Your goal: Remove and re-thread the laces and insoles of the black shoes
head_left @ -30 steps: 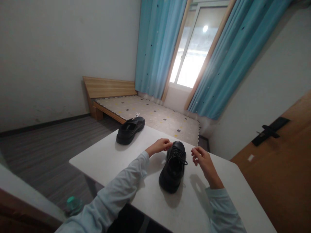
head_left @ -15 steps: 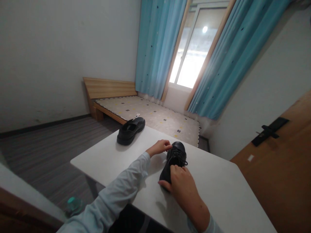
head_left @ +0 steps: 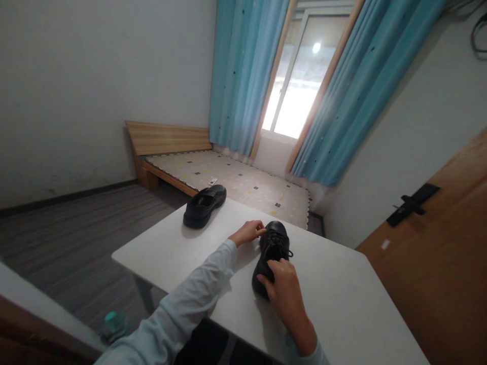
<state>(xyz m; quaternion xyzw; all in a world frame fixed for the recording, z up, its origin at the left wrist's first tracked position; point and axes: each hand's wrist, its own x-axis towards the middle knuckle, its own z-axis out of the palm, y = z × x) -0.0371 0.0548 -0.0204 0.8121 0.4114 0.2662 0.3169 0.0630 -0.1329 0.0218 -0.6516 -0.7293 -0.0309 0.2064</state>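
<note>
A black lace-up shoe (head_left: 276,234) rests on the white table (head_left: 342,294), its toe pointing away from me and its laces tied. The curled fingers of my left hand (head_left: 249,233) hold the shoe's left side near the toe. My right hand (head_left: 286,290) grips the rear part of the same shoe, with the thumb over the collar and the fingers at the opening. Part of the heel and right side is hidden behind this hand. A second black shoe (head_left: 204,207) stands at the table's far left edge, apart from both hands.
Beyond the table is a low wooden bed (head_left: 171,139) with a patterned mattress (head_left: 243,175). Blue curtains (head_left: 247,76) frame a bright window. To the right is a wooden door (head_left: 437,263) with a black handle. A bottle with a green cap (head_left: 112,318) stands at lower left.
My right thumb has moved from beside the heel up onto the shoe's collar. The shoe's heel has shifted slightly to the right. My left hand stays at the toe's side.
</note>
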